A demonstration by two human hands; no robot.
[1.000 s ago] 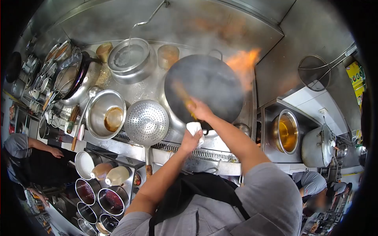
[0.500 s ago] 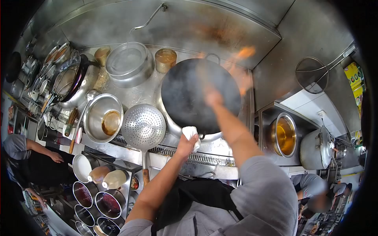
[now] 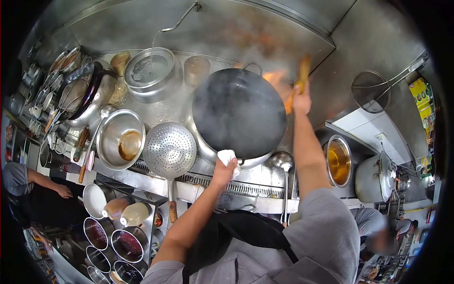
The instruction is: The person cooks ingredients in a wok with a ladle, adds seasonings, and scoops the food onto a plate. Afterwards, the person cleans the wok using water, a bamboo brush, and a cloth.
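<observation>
A large black wok (image 3: pixel 239 113) sits on the burner, with steam over it and flames (image 3: pixel 279 85) at its back right edge. My left hand (image 3: pixel 225 169) is closed round a folded white cloth (image 3: pixel 227 156) at the wok's near rim, by the small handle. Raised beyond the wok's right side, my right hand (image 3: pixel 301 98) grips a yellowish bamboo wok brush (image 3: pixel 303 71), upright and slightly blurred. Its fingers are wrapped round the lower end. A ladle (image 3: pixel 282 161) lies on the stove ledge below my right forearm.
Left of the wok are a perforated skimmer (image 3: pixel 169 149), a steel bowl (image 3: pixel 121 139) and a lidded pot (image 3: pixel 150 75). A basin of amber liquid (image 3: pixel 338 161) stands right. A bent tap (image 3: pixel 175 29) hangs over the lidded pot. Another person's arm (image 3: pixel 49 183) shows at far left.
My right hand has moved with the brush from over the wok to beyond its right edge. The ladle now shows beneath my forearm. My left hand stays at the near rim.
</observation>
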